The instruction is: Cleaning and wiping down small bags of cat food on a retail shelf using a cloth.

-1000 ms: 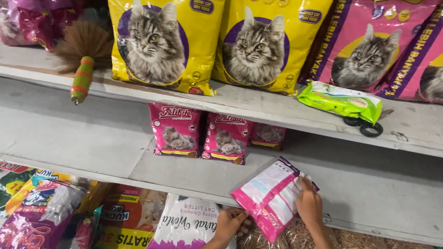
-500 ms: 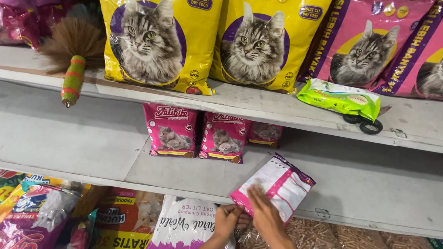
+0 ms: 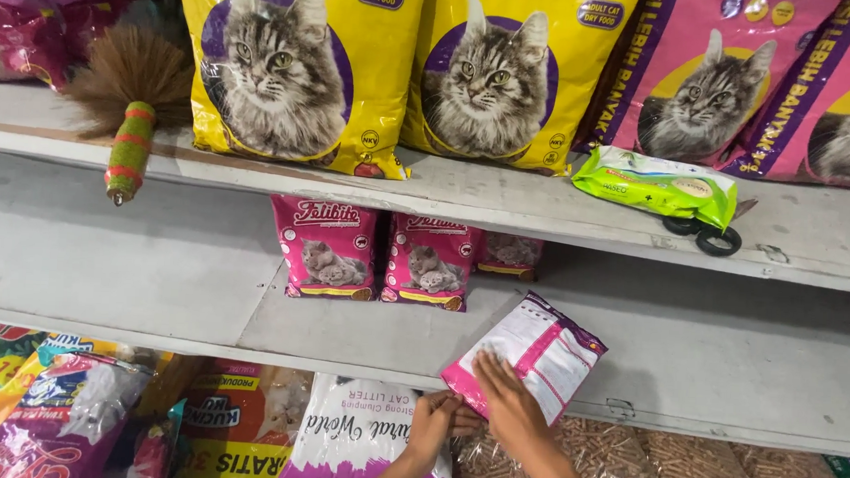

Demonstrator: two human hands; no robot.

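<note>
A small pink and white pet-food pouch [image 3: 540, 349] lies back side up, tilted, at the front edge of the middle shelf [image 3: 706, 376]. My right hand [image 3: 505, 410] rests on its lower end, fingers spread over it and holding it down. Just left of it, my left hand [image 3: 433, 423] pinches the pouch's lower corner. Both forearms come up from the bottom of the view, in front of the lowest shelf's bags.
Two small pink cat-food pouches [image 3: 327, 249] [image 3: 431, 261] stand further back on the middle shelf. Large yellow [image 3: 294, 71] and pink [image 3: 699, 84] cat-food bags, a green wipes pack [image 3: 655, 185] and a brush [image 3: 132, 112] sit on the top shelf. A white litter bag [image 3: 354, 437] lies below.
The pouch came down from being held up in my right hand and now lies on the middle shelf's edge. My right hand slid onto its lower end; my left hand rose to its corner.
</note>
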